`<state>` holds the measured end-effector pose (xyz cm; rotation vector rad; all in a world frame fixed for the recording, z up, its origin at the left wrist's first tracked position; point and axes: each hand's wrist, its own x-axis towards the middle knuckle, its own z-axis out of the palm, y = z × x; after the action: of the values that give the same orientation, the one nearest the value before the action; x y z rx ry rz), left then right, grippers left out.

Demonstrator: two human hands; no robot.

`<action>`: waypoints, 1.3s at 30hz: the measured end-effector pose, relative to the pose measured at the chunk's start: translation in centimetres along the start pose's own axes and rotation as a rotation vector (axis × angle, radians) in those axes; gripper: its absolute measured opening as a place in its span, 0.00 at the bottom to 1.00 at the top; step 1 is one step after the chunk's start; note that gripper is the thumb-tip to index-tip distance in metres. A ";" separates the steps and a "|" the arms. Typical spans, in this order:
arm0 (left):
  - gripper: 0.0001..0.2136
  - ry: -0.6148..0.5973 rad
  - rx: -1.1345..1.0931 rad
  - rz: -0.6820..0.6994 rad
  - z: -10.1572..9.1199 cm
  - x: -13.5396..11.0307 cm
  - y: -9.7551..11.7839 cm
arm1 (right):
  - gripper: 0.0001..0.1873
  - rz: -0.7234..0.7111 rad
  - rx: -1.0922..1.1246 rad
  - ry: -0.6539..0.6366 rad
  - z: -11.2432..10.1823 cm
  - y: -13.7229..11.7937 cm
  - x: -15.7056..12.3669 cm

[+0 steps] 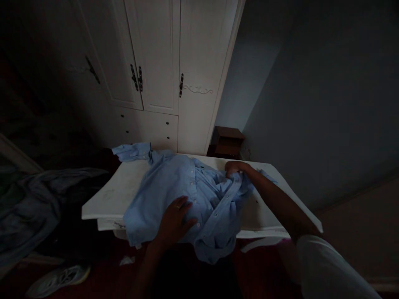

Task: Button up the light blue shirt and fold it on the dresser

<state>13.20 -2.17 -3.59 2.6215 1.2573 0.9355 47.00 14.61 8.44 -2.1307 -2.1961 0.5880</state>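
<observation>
A light blue button-up shirt (174, 187) lies spread over a white table (112, 191), one sleeve reaching the far left corner and its lower part hanging over the near edge. My left hand (175, 220) rests flat on the shirt's near middle, fingers spread, a ring on one finger. My right hand (238, 169) is at the shirt's far right side, fingers curled round a fold of the fabric beside the button strip.
A white wardrobe (162, 66) with dark handles stands behind the table. A small brown cabinet (227, 141) sits in the corner by the wall. Dark cloth (34, 203) is heaped to the left, and a shoe (57, 279) lies on the floor below it.
</observation>
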 end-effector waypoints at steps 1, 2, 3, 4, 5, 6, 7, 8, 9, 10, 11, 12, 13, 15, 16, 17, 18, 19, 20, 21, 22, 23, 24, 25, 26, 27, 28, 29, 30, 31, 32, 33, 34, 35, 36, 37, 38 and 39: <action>0.24 0.000 0.001 0.002 0.0 -0.1 -0.1 | 0.18 0.019 -0.010 0.049 -0.7 -0.1 0.4; 0.23 -0.002 0.005 0.002 0.0 -0.1 -0.1 | 0.17 0.045 -0.025 0.115 -1.5 -0.3 0.7; 0.22 -0.006 0.009 -0.001 -0.1 -0.1 -0.2 | 0.17 0.071 -0.044 0.194 -2.5 -0.3 1.0; 0.22 -0.012 0.013 -0.003 -0.1 -0.1 -0.2 | 0.18 0.093 -0.057 0.277 -3.5 -0.4 1.3; 0.21 -0.019 0.015 -0.004 -0.1 0.0 -0.2 | 0.21 0.117 -0.067 0.373 -4.5 -0.4 1.6; 0.21 -0.027 0.014 -0.006 -0.2 0.0 -0.2 | 0.23 0.144 -0.069 0.479 -5.4 -0.4 1.8; 0.21 -0.034 0.012 -0.009 -0.2 0.0 -0.2 | 0.24 0.166 -0.057 0.562 -6.1 -0.4 2.1; 0.21 -0.041 0.010 -0.013 -0.2 0.0 -0.2 | 0.25 0.180 -0.032 0.606 -6.5 -0.3 2.4; 0.21 -0.049 0.009 -0.018 -0.1 -0.1 -0.2 | 0.25 0.182 0.001 0.605 -6.7 -0.3 2.7; 0.21 -0.056 0.010 -0.022 -0.1 -0.2 -0.2 | 0.25 0.172 0.037 0.559 -6.6 -0.3 3.0; 0.22 -0.065 0.011 -0.023 0.0 -0.3 -0.3 | 0.23 0.150 0.071 0.471 -6.3 -0.3 3.2; 0.23 -0.075 0.011 -0.018 0.0 -0.4 -0.4 | 0.21 0.120 0.098 0.356 -5.8 -0.3 3.4; 0.25 -0.087 0.009 -0.012 0.1 -0.5 -0.5 | 0.18 0.087 0.119 0.245 -5.0 -0.3 3.6; 0.28 -0.112 -0.001 0.001 0.1 -0.8 -0.7 | 0.15 0.023 0.165 0.066 -3.5 -0.3 3.7; 0.28 -0.124 -0.006 0.002 0.0 -0.9 -0.8 | 0.15 -0.009 0.195 -0.001 -2.7 -0.3 3.8; 0.29 -0.134 -0.009 0.000 -0.1 -1.1 -0.9 | 0.15 -0.038 0.226 -0.043 -2.0 -0.2 3.8; 0.29 -0.142 -0.007 -0.003 -0.2 -1.2 -0.9 | 0.15 -0.063 0.256 -0.060 -1.5 0.0 3.9; 0.29 -0.147 0.001 -0.009 -0.3 -1.3 -0.9 | 0.16 -0.081 0.284 -0.054 -1.1 0.2 4.0; 0.29 -0.149 0.012 -0.010 -0.4 -1.4 -0.9 | 0.18 -0.091 0.305 -0.030 -0.8 0.4 4.1; 0.29 -0.149 0.026 -0.009 -0.5 -1.5 -0.9 | 0.20 -0.094 0.319 0.005 -0.6 0.8 4.2; 0.29 -0.144 0.043 0.000 -0.6 -1.7 -0.8 | 0.21 -0.092 0.325 0.047 -0.3 1.1 4.2; 0.29 -0.137 0.062 0.013 -0.7 -1.9 -0.7 | 0.22 -0.088 0.325 0.090 -0.1 1.4 4.0; 0.30 -0.129 0.082 0.028 -0.6 -2.1 -0.6 | 0.23 -0.086 0.324 0.134 0.3 1.7 3.6; 0.30 -0.118 0.102 0.043 -0.6 -2.4 -0.5 | 0.23 -0.091 0.322 0.174 0.8 1.9 2.9; 0.31 -0.107 0.121 0.053 -0.5 -2.7 -0.5 | 0.22 -0.105 0.323 0.210 1.5 1.9 1.9; 0.31 -0.098 0.137 0.058 -0.4 -3.0 -0.5 | 0.22 -0.126 0.326 0.239 2.4 1.9 0.6; 0.31 -0.091 0.147 0.062 -0.4 -3.2 -0.5 | 0.22 -0.158 0.330 0.258 3.4 1.7 -1.0; 0.32 -0.086 0.151 0.064 -0.3 -3.4 -0.6 | 0.23 -0.195 0.334 0.265 4.6 1.5 -2.8; 0.31 -0.081 0.150 0.063 -0.3 -3.6 -0.6 | 0.23 -0.238 0.335 0.256 5.9 1.3 -4.7; 0.31 -0.079 0.147 0.059 -0.3 -3.7 -0.7 | 0.24 -0.283 0.333 0.234 7.2 1.3 -6.7; 0.30 -0.074 0.140 0.056 -0.4 -3.8 -0.7 | 0.27 -0.336 0.326 0.219 8.4 1.5 -8.5; 0.30 -0.068 0.132 0.053 -0.4 -3.7 -0.7 | 0.29 -0.399 0.298 0.252 9.4 2.0 -10.1; 0.29 -0.061 0.126 0.046 -0.4 -3.7 -0.6 | 0.29 -0.400 0.270 0.310 10.2 2.8 -11.4; 0.29 -0.053 0.120 0.041 -0.4 -3.6 -0.6 | 0.28 -0.357 0.240 0.378 10.7 4.0 -12.3; 0.29 -0.049 0.116 0.038 -0.3 -3.6 -0.5 | 0.27 -0.289 0.213 0.440 10.9 5.5 -12.9; 0.29 -0.043 0.113 0.038 -0.3 -3.6 -0.5 | 0.27 -0.202 0.192 0.491 10.9 7.2 -13.1; 0.29 -0.038 0.112 0.038 -0.1 -3.7 -0.5 | 0.27 -0.114 0.181 0.523 10.6 9.0 -13.1; 0.30 -0.034 0.113 0.038 0.0 -3.9 -0.5 | 0.29 -0.029 0.177 0.532 10.1 10.8 -12.9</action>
<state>11.04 -4.70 -5.64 2.7442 1.2929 0.8452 55.38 -0.47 -0.85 -1.8837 -1.8070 0.1712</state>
